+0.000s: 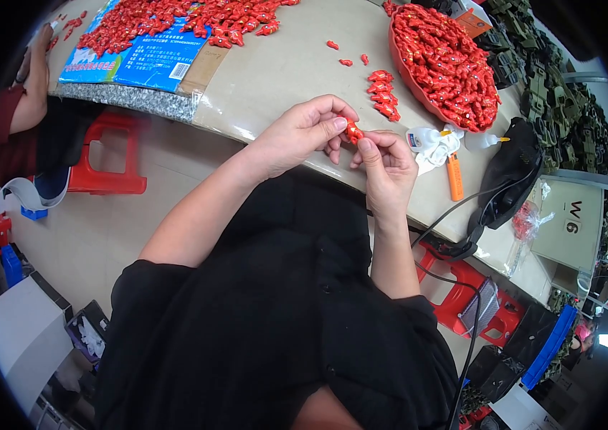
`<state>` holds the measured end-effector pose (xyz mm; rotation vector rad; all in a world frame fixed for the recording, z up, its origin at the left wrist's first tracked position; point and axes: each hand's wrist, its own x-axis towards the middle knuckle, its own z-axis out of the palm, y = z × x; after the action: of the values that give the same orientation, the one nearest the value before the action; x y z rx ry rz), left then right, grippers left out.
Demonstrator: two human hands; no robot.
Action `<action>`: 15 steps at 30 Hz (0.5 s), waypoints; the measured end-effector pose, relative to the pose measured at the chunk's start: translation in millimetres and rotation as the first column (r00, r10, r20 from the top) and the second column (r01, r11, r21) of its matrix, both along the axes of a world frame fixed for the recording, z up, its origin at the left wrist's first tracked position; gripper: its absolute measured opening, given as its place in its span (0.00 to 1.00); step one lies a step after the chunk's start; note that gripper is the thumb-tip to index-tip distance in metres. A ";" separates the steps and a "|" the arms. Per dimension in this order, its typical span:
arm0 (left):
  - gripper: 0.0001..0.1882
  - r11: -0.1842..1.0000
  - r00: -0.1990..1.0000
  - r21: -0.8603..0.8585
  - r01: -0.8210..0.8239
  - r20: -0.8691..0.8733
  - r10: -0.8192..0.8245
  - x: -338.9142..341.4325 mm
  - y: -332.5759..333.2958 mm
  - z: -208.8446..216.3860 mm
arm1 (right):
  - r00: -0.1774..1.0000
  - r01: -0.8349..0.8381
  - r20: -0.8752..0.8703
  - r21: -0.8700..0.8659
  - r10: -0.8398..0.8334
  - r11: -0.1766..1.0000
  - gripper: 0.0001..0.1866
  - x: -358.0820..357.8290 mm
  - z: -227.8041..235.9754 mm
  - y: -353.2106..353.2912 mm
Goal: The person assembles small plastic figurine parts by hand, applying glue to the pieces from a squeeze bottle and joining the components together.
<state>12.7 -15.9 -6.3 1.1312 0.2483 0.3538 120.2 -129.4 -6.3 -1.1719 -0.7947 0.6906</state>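
Note:
Between both hands, just above the table's near edge, is a small glossy red figurine [353, 132]. My left hand [304, 132] pinches its upper left end between thumb and fingertips. The thumb and fingers of my right hand [390, 168] close on its lower right end. Beyond my right hand, a short row of similar red figurines [383, 95] lies on the tabletop. Beside that row a red basket [411, 82] is heaped with many more. Close to my right hand are a small white glue bottle [424, 139] with a yellow tip and a crumpled white tissue [439, 154].
An orange-handled tool [454, 178] and a black bag [508, 172] with a cable lie at the right. Far left, red pieces cover a blue cardboard sheet [164, 64]. Another person's arm [31, 93] rests at the left edge. Red stools [114, 158] stand below.

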 end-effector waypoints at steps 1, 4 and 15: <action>0.10 1.000 1.000 0.001 0.000 0.000 0.000 0.0 0.1 0.0 | 1.000 0.000 -0.002 -0.003 0.000 1.000 0.05 0.1 0.4 -0.1; 0.10 1.000 1.000 0.001 0.005 -0.003 -0.005 -0.2 0.6 -1.4 | 1.000 -0.002 0.005 -0.002 0.002 1.000 0.04 0.0 0.2 -0.8; 0.09 0.999 0.996 0.002 -0.033 0.088 0.033 -1.5 -0.8 -1.0 | 0.997 0.015 0.078 0.000 -0.015 1.000 0.05 0.4 -1.3 -1.2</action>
<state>11.2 -16.8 -7.3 1.1128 0.1892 0.4321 120.6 -130.5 -7.6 -1.2109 -0.8505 0.6356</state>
